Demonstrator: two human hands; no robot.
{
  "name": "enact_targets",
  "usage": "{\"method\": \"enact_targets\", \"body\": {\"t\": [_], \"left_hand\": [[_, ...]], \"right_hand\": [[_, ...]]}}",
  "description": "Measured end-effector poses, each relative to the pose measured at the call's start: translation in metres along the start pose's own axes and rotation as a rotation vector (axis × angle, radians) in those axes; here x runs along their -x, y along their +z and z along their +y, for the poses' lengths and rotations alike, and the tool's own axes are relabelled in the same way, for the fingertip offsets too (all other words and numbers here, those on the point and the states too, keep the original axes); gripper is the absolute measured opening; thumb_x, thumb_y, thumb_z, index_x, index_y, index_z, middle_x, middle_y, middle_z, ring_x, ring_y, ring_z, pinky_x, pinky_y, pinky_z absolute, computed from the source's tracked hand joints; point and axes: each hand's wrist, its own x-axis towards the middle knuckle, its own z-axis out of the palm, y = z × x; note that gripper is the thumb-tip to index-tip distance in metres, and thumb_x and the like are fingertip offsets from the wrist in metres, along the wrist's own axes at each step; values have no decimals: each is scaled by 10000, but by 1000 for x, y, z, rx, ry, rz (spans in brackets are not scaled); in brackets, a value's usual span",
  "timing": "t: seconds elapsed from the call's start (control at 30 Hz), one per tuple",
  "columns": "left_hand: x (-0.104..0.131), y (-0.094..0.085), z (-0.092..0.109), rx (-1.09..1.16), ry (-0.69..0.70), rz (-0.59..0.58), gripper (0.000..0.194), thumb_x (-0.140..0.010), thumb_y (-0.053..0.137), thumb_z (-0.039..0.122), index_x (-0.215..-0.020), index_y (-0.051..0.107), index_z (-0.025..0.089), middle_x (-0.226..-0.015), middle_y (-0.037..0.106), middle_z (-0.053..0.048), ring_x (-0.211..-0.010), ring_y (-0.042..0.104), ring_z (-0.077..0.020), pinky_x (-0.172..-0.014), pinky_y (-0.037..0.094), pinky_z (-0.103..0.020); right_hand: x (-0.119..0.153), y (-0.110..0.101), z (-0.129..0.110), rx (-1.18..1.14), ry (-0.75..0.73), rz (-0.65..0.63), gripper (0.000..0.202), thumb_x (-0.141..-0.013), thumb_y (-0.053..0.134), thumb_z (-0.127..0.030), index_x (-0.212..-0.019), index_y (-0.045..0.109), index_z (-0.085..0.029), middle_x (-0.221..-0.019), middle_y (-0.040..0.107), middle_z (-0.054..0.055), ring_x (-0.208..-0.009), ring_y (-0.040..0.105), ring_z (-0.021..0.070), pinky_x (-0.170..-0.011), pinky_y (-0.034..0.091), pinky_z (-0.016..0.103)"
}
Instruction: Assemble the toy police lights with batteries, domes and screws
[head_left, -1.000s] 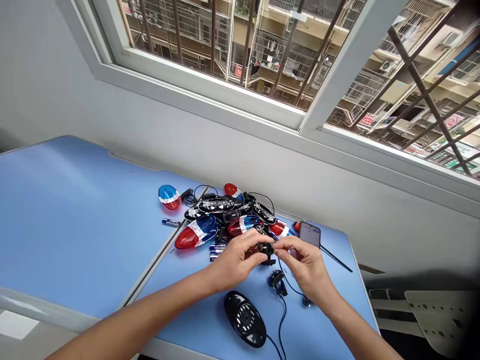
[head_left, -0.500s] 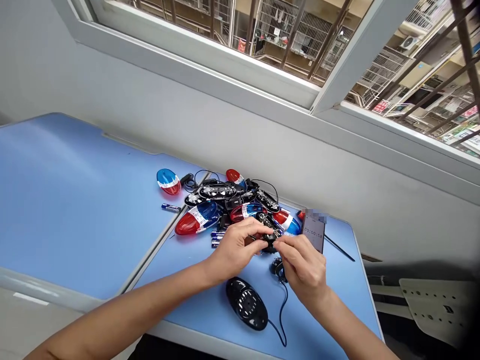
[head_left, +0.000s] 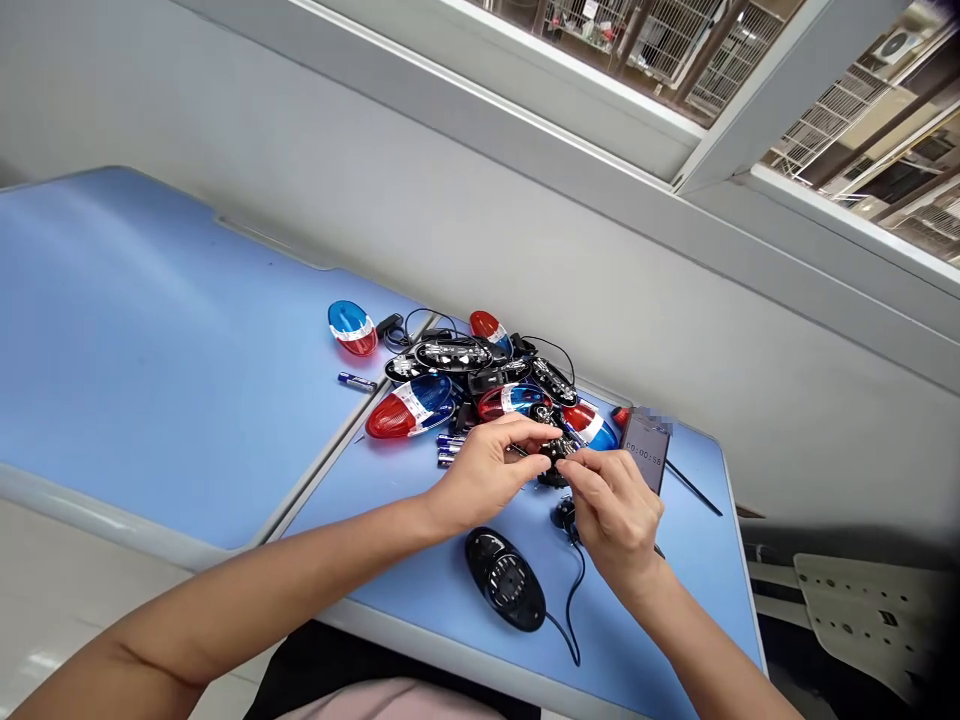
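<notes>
My left hand [head_left: 499, 465] is over the table with thumb and forefinger closing from either side on a small black plastic part [head_left: 553, 452]. Close against it, the fingertips of my right hand [head_left: 619, 505] are pinched together; whatever sits in them is too small to make out. Below my hands lies a black oval horn unit [head_left: 506, 580] with a slotted round grille, its cable [head_left: 579, 600] running up toward a small black piece [head_left: 562, 513] partly behind my right hand. Behind my fingers are red-and-blue light covers [head_left: 411, 407] and black oval bases [head_left: 454, 354].
Several batteries [head_left: 450, 450] lie left of my hands, and one more battery [head_left: 356, 382] is farther left. A phone [head_left: 646, 450] showing a timer is at the right, beside a thin black rod [head_left: 694, 487]. A seam [head_left: 322, 480] divides the blue tabletops; a wall [head_left: 450, 220] stands behind.
The camera view has tilted down and shifted left, so everything appears higher and farther right. Both hands stay close together at the black part, with only slight finger movement.
</notes>
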Motion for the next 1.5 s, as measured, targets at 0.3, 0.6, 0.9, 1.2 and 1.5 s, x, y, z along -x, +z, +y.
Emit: {"method": "enact_targets", "body": {"t": [0.3, 0.6, 0.9, 1.2, 1.5], "left_hand": [[-1, -5, -6, -69, 54, 25, 267, -758, 726, 137, -1014, 779, 197, -935, 699, -38, -871, 634, -170, -808, 516, -277], [-8, -9, -8, 64, -142, 53, 283, -695, 719, 81, -971, 758, 127, -821, 716, -25, -761, 636, -138, -754, 546, -290], [-8, -10, -2, 143, -216, 56, 253, -698, 709, 40, -944, 722, 99, -809, 708, -18, -739, 645, -111, -710, 549, -261], [-8, -12, 1, 166, -261, 62, 231, -703, 725, 24, -921, 709, 99, -816, 704, -24, -750, 657, -121, -730, 568, -284], [0, -10, -1, 17, -42, -3, 255, -698, 720, 85, -947, 730, 140, -887, 729, -35, -830, 668, -145, -791, 569, -294]], "right_hand": [[-10, 1, -8, 276, -108, -55, 311, -892, 491, -28, -941, 691, -261, -809, 722, -3, -695, 558, 137, -588, 385, 256], [-16, 5, -1, 239, -186, -209, 245, -931, 491, -69, -888, 689, -205, -891, 743, -8, -773, 565, 137, -606, 392, 256], [-29, 6, 12, 276, -328, -247, 216, -954, 450, -91, -899, 633, -192, -691, 649, -17, -642, 528, 115, -524, 319, 258], [-39, 1, 14, 177, -458, -355, 283, -940, 367, -5, -954, 598, -168, -665, 625, -10, -622, 530, 121, -487, 309, 251], [-29, -28, 0, -378, 171, -1, 84, -976, 512, -244, -1027, 579, -240, -879, 672, 26, -710, 605, 132, -564, 462, 247]]}}
